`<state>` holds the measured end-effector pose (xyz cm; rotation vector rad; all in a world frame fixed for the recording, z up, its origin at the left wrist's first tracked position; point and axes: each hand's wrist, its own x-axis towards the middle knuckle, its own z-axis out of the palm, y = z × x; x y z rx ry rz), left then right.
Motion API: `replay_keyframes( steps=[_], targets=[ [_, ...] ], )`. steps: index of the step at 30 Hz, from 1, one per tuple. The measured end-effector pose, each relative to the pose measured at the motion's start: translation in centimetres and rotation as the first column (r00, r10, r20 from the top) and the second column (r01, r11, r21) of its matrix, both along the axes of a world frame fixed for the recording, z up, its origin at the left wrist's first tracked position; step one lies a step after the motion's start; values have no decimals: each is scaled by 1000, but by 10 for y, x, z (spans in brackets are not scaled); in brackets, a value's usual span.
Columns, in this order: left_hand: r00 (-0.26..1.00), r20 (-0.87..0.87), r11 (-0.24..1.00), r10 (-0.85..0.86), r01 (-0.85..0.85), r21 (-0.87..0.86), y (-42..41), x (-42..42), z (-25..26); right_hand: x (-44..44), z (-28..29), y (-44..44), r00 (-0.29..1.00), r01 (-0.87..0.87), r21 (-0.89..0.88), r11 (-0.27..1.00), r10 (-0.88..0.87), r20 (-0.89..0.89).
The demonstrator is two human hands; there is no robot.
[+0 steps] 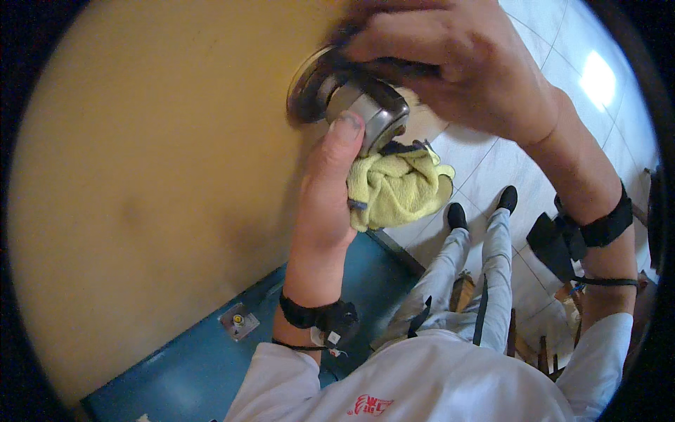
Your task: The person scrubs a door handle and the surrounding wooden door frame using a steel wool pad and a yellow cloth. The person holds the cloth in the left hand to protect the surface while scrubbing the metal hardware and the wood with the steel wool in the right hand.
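A shiny metal wall fixture [369,113] with a round base plate [306,92] sticks out from the yellowish wall. My left hand [327,195] holds a crumpled yellow cloth [398,187] with dark edging against the fixture's underside. Its thumb presses on the metal body, while its other fingers are hidden behind the cloth. Over the top of the fixture, my right hand [448,63] is blurred, its fingers bent close to the metal. Something dark shows under those fingers; what it is, and whether they grip it, is unclear.
The yellowish wall [158,158] fills the left side. Below it runs a blue-green surface [179,380] bearing a small metal plate with a lock-like round centre [239,320]. Pale floor tiles [485,163] lie beneath; wooden furniture legs [543,353] stand at lower right. Both wrists wear black straps.
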<state>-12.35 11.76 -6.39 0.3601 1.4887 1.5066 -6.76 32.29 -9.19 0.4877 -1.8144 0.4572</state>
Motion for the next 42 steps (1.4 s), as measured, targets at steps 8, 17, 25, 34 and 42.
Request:
replay_keyframes(
  steps=[8,17,25,34,42],
  targets=[
    [995,96,993,-13,1,118,1,4,8,-22,6,22,907,154,169,974,-71,-416],
    [998,8,998,-66,66,-5,10,0,11,33,14,0,886,137,-110,984,-72,459],
    [991,73,987,110,-118,105,1,-12,9,13,37,-21,928,151,-306,940,-28,372],
    [990,42,991,134,-134,-3,-7,-20,13,6,-33,-47,943,241,-539,807,-64,325],
    [985,3,982,174,-173,-79,-20,-29,21,-14,-70,-106,925,136,-679,722,152,347]
  ],
)
